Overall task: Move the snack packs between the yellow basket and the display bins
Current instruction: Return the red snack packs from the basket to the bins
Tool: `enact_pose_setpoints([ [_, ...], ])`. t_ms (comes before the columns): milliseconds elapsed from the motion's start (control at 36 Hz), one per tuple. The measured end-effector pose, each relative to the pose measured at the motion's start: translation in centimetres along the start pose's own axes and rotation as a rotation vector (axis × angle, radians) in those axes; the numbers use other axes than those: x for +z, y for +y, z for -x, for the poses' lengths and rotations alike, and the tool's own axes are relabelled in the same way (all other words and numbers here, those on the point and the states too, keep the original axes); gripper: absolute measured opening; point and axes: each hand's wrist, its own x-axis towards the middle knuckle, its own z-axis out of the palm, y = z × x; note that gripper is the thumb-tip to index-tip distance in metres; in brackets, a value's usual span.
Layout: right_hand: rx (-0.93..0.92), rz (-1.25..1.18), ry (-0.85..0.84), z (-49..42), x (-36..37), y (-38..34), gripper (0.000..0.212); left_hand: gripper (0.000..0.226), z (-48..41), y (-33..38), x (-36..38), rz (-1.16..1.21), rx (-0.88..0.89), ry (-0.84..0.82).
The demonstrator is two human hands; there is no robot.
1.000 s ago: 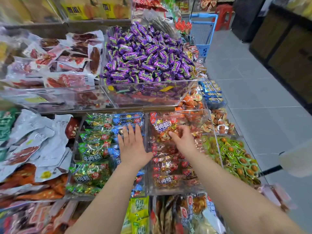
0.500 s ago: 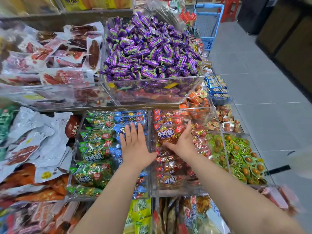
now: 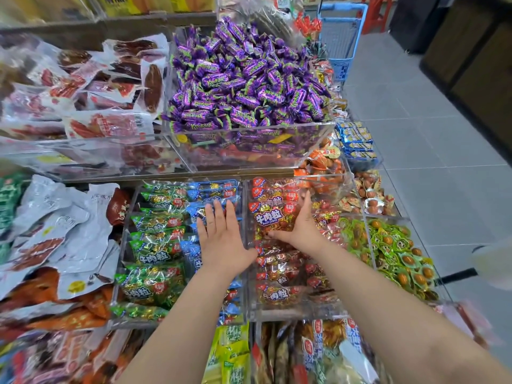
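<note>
Hands are both down in the clear display bins. The left hand lies flat, fingers straight, on the blue snack packs in the left bin, just beside the green packs. The right hand stands on its edge against a red snack pack in the right bin, thumb under it and fingers up its side. I cannot tell if it really holds the pack or only pushes it. The yellow basket is not in sight, so I cannot say how many packs are moved. Both bins look quite full, with packs in rows. I think this is tidying, and no pack is lifted yet.
</note>
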Motion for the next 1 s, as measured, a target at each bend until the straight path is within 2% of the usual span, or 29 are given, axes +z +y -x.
enact_pose_setpoints([
  [139, 0.040, -0.105, 0.061, 0.8, -0.6, 0.3, 0.131, 0.122, 0.1, -0.1, 0.1, -0.005, 0.005, 0.005],
  [361, 0.086, -0.039, 0.224, 4.6, -2.5, 0.5, 0.095, 0.115, 0.8, -0.1, -0.8, 0.065, 0.047, 0.017],
  [444, 0.091, -0.086, 0.279, 7.0, -3.3, 0.9, 0.069, 0.095, 2.1, 0.5, -1.3, 0.142, 0.114, 0.082],
  [500, 0.082, -0.160, 0.296, 9.3, -4.0, 1.4, 0.050, 0.071, 3.6, 1.5, -1.6, 0.239, 0.188, 0.139],
  [556, 0.080, -0.254, 0.299, 11.9, -4.6, 2.2, 0.040, 0.047, 5.5, 3.1, -1.7, 0.400, 0.257, 0.142],
  [611, 0.122, -0.337, 0.328, 14.7, -5.3, 3.0, 0.033, 0.032, 7.6, 4.9, -1.5, 0.522, 0.281, 0.070],
  [722, 0.162, -0.409, 0.448, 20.7, -6.7, 6.1, 0.022, 0.019, 11.6, 8.6, 0.3, 0.558, 0.392, -0.088],
  [833, 0.270, -0.521, 0.608, 27.1, -7.0, 10.6, 0.014, 0.010, 16.1, 12.0, 3.5, 0.643, 0.408, -0.365],
  [917, 0.432, -0.517, 0.642, 31.6, -6.7, 15.4, 0.013, 0.010, 19.3, 13.8, 7.0, 0.628, 0.376, -0.564],
  [1000, 0.621, -0.588, 0.600, 37.0, -5.9, 20.1, 0.012, 0.026, 22.6, 14.9, 10.6, 0.534, 0.344, -0.720],
])
